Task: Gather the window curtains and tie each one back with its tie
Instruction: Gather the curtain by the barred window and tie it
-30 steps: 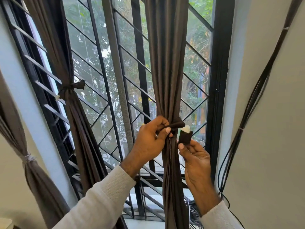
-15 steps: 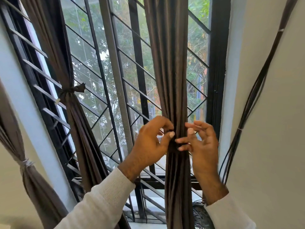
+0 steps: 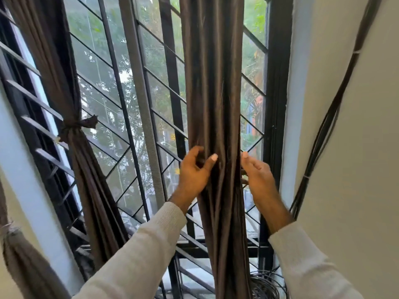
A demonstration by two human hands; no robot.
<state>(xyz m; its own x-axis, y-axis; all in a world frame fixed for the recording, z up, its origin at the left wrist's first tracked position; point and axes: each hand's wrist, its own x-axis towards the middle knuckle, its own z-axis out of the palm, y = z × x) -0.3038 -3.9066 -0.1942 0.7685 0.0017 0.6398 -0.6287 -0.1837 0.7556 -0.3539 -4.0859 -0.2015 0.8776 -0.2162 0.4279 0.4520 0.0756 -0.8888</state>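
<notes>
Flanking a gathered brown curtain [image 3: 212, 126] at a barred window [image 3: 138, 117], a person's two hands work at the same height on the hanging cloth. The left hand [image 3: 194, 173] has its grip curled on the curtain's left edge, thumb laid across the front folds and fingers tucked behind. The right hand [image 3: 257, 171] sits at the right edge, its fingers bent and close together; whether it pinches cloth or a band cannot be told, since the fingertips are hidden by the fold. No tie shows around this curtain, so the binding step appears unfinished. The curtain's long axis runs straight up and down between the hands, both touching it and about equally near. Any band would have to pass crosswise, around the bundle at hand level. To the left, a second curtain [image 3: 71, 100] hangs already cinched by its tie [image 3: 74, 127]. Black cables [image 3: 323, 126] trail down the wall at right.
</notes>
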